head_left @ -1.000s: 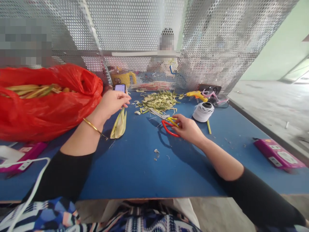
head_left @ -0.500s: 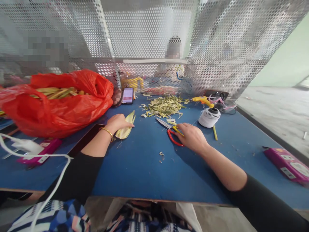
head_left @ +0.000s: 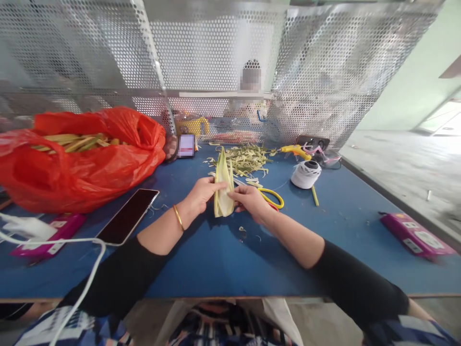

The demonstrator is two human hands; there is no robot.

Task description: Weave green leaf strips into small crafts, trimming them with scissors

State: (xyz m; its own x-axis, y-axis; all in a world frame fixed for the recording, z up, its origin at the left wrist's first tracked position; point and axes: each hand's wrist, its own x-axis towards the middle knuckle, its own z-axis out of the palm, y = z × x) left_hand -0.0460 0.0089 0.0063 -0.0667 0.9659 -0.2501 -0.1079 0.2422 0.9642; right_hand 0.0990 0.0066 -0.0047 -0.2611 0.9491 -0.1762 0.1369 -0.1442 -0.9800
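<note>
A pale yellow-green husk-like leaf piece, pointed at the top and wide at the bottom, is held upright between my two hands over the table. My left hand pinches its left side, thumb across the front. At its right edge, my right hand grips with thumb and fingers. Scissors with yellow and red handles lie on the table just behind my right hand, partly hidden by it. A heap of shredded green-yellow strips lies beyond the leaf piece.
At left stands a red plastic bag of dry strips, near a phone and a purple power strip with a white cable. At right are a white thread spool, a yellow glue gun and a purple box-shaped item. A perforated metal screen rises behind.
My right hand has let go of the scissors and taken hold of the leaf piece's right edge. My left hand has brought the piece rightward to the middle.
</note>
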